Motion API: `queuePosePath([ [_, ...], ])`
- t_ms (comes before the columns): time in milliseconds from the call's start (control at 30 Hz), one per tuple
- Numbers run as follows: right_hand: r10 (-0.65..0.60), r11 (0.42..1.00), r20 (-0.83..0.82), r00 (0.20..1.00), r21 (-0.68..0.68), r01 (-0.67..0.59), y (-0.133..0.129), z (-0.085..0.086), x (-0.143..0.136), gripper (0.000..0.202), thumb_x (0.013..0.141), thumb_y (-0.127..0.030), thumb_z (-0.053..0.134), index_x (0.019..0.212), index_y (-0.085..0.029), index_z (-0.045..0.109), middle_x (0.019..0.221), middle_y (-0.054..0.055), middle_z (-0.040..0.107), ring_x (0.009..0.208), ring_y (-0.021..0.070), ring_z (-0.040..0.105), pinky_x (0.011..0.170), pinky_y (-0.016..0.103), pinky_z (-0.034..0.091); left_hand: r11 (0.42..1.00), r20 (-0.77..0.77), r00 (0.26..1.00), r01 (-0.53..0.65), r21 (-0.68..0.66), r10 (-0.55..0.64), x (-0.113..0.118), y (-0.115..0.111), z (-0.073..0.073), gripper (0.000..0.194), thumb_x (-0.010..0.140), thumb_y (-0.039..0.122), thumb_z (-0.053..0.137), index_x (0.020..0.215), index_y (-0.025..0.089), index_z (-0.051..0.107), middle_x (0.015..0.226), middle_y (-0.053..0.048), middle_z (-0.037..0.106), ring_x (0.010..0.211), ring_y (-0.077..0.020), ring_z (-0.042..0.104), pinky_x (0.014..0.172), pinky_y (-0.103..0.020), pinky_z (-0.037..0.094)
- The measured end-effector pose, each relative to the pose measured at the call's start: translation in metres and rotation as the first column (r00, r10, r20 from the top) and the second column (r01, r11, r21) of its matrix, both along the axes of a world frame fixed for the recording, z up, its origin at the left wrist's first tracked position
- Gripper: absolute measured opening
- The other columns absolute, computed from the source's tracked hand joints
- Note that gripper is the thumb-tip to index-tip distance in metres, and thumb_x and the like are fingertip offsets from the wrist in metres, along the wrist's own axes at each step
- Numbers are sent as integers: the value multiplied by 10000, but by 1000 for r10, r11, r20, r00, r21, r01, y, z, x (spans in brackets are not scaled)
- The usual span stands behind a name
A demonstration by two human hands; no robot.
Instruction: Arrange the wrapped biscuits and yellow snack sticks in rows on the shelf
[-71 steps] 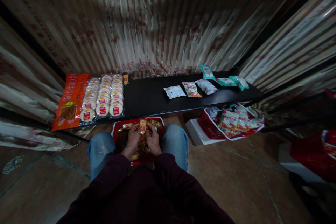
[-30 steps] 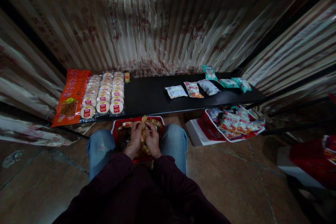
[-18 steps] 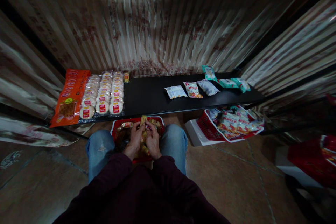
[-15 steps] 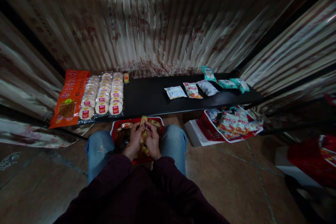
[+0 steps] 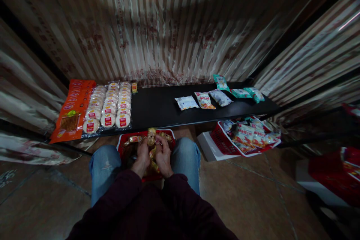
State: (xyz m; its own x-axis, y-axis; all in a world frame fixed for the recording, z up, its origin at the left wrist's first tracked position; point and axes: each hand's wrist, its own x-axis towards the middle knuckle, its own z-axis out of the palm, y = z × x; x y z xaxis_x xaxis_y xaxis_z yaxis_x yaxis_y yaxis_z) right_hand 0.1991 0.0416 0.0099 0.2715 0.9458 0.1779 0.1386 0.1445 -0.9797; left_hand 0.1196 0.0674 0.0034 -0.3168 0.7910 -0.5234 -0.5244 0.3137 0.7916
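Between my knees sits a red basket [image 5: 119, 146] with a white rim, holding several small wrapped snacks. Over it, my left hand [image 5: 142, 156] and my right hand [image 5: 163, 156] are close together, fingers closed around a small yellow-wrapped snack [image 5: 151, 137] at their fingertips. Its exact kind is too dim to tell. Another wrapped snack [image 5: 135, 139] lies inside the basket, left of my fingers. Beyond the basket, a similar small yellow packet [image 5: 134, 87] stands at the back of the black shelf [image 5: 157, 107].
On the shelf's left are orange snack bags [image 5: 73, 107] and rows of round packaged crackers [image 5: 108, 120]. White packets [image 5: 186, 102] and green packets [image 5: 241, 93] lie toward the right. Below, a red basket of packets [image 5: 225, 142] rests on a white box [image 5: 209, 148]. Striped curtain hangs behind.
My hands have parted slightly, and the yellow-wrapped snack has turned between my fingertips. The camera view has shifted a little, so the shelf appears lower.
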Motion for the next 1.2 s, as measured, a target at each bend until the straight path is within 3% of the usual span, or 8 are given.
queuePosePath([
  [167, 13, 999, 37, 999, 47, -15, -2, 0, -1, 332, 755, -132, 431, 947, -214, 689, 1048, 56, 684, 1040, 191, 604, 976, 363, 445, 987, 114, 991, -50, -152, 68, 4, 3, 10, 138, 684, 277, 653, 674, 162, 577, 595, 17, 592, 563, -119, 567, 599, -260, 470],
  [400, 31, 997, 111, 993, 67, -39, -3, 4, 0, 333, 747, -102, 424, 872, -231, 704, 975, 43, 705, 994, 190, 611, 949, 370, 454, 987, 174, 983, -36, -158, 63, 3, 5, 13, 179, 697, 252, 669, 610, 173, 533, 514, 42, 522, 515, -108, 536, 570, -245, 467],
  [600, 37, 994, 192, 981, 92, -55, -5, 5, 0, 354, 762, -97, 423, 912, -245, 708, 995, 38, 694, 1015, 193, 592, 954, 366, 444, 981, 279, 956, -32, -193, 86, 3, 7, 11, 130, 755, 178, 581, 629, 166, 553, 559, 18, 567, 507, -106, 542, 577, -243, 477],
  [767, 32, 991, 306, 952, 111, -69, -6, 7, 1, 329, 815, -161, 459, 1007, -245, 712, 1026, 55, 673, 1019, 210, 571, 945, 371, 436, 964, 276, 950, -72, -258, 145, 4, 8, 7, 133, 787, 173, 550, 656, 162, 568, 596, 9, 590, 522, -103, 547, 578, -232, 467],
  [1200, 12, 1000, 461, 887, 1, -14, -6, 2, 4, 303, 864, -259, 477, 1082, -212, 684, 1084, 91, 667, 1040, 243, 548, 954, 398, 410, 987, 393, 914, -40, -158, 100, 7, 5, 10, 105, 790, 188, 534, 712, 160, 599, 678, -19, 644, 606, -119, 594, 627, -239, 495],
])
